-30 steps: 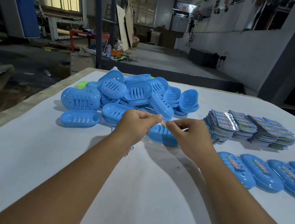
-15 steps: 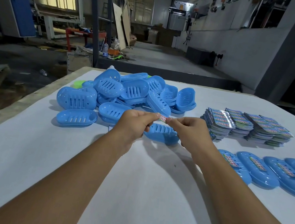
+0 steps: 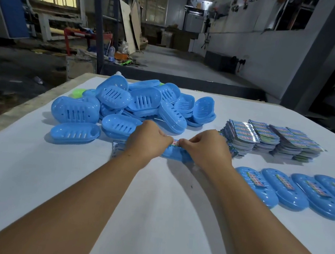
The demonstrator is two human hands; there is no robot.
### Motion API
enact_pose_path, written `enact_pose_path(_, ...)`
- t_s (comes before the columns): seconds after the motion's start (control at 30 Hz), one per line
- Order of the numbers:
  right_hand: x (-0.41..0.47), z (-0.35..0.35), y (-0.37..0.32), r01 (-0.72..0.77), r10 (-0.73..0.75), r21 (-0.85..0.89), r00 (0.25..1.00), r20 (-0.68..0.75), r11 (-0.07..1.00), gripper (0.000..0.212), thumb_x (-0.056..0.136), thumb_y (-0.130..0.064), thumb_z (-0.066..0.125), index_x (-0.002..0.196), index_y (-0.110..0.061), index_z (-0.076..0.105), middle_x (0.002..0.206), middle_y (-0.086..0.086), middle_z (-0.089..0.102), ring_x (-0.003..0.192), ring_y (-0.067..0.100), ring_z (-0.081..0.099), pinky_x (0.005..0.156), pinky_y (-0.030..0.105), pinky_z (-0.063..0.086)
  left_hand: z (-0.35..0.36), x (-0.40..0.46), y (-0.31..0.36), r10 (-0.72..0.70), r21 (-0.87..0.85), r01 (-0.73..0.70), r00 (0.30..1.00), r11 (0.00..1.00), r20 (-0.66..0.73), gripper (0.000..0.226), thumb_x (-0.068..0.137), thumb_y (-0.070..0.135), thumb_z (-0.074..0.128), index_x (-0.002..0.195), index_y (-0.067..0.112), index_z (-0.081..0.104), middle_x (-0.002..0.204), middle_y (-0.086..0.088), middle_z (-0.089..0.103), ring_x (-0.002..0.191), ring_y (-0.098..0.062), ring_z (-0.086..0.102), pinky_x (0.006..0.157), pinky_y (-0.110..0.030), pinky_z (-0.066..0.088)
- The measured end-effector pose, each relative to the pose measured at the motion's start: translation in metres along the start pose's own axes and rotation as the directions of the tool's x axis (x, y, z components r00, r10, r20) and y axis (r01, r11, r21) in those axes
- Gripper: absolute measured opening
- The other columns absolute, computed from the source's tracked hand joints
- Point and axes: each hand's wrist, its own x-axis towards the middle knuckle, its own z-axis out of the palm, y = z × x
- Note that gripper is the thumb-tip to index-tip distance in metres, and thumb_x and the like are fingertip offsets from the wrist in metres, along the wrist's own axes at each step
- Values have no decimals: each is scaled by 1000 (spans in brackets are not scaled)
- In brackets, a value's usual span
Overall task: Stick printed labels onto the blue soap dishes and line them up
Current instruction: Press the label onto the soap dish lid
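A small printed label (image 3: 175, 143) is stretched between my two hands. My left hand (image 3: 149, 138) pinches its left end and my right hand (image 3: 206, 147) pinches its right end. The label sits right at the top of a blue soap dish (image 3: 175, 154) lying on the white table, mostly hidden behind my hands. Whether the label touches the dish I cannot tell. A heap of unlabelled blue soap dishes (image 3: 139, 104) lies at the back left. A row of labelled dishes (image 3: 294, 190) runs along the right.
Stacks of printed label sheets (image 3: 266, 137) stand at the back right of the white table (image 3: 71, 178). A single dish (image 3: 75, 134) lies apart at the left front of the heap. The table's left edge drops to a workshop floor.
Both hands have lowered the label from just above the dish down onto it. The hands stay close together, still pinching its ends.
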Motion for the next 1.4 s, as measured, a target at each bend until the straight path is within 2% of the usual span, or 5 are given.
enact_pose_path(0.3, -1, 2, -5, 55, -69, -215, 996, -58, 975, 44, 77, -60, 72, 63, -17, 71, 58, -1, 62, 56, 20, 56, 48, 25, 38, 1, 3, 2, 103, 185, -97, 994, 978, -23, 27, 76, 43, 77, 68, 17, 75, 73, 3, 72, 78, -20, 67, 72, -33, 56)
enact_pose_path(0.43, -2, 0, -4, 66, -82, -179, 993, -83, 982, 53, 75, -64, 74, 109, -24, 67, 103, -6, 66, 96, 20, 64, 68, 32, 44, 2, 3, 3, 144, 236, -130, 989, 963, -44, 30, 76, 46, 78, 70, 17, 72, 77, 6, 70, 81, -21, 65, 73, -32, 54)
enact_pose_path(0.73, -18, 2, -14, 432, -413, -59, 888, 200, 900, 47, 90, -44, 64, 135, -38, 57, 125, -5, 64, 112, 19, 60, 87, 33, 48, -7, -5, -6, 161, 90, -149, 976, 985, -146, 13, 94, 36, 55, 93, 24, 60, 86, 4, 65, 87, -24, 60, 71, -32, 42)
enact_pose_path(0.97, -30, -39, 2, 307, -184, -391, 929, 320, 868, 59, 69, -78, 56, 90, -24, 71, 85, -8, 68, 80, 16, 63, 72, 35, 57, -18, -15, -16, 212, 169, -186, 965, 968, -153, 13, 91, 39, 58, 80, 34, 52, 70, 12, 64, 77, -19, 61, 65, -32, 43)
enact_pose_path(1.4, -25, -75, 24, 109, 50, -421, 935, 350, 901, 41, 82, -4, 54, 118, -21, 66, 105, 1, 59, 94, 26, 60, 71, 29, 46, -26, -16, -16, 322, 379, -219, 918, 899, -231, 14, 94, 37, 56, 88, 25, 61, 78, 5, 64, 77, -21, 58, 64, -32, 43)
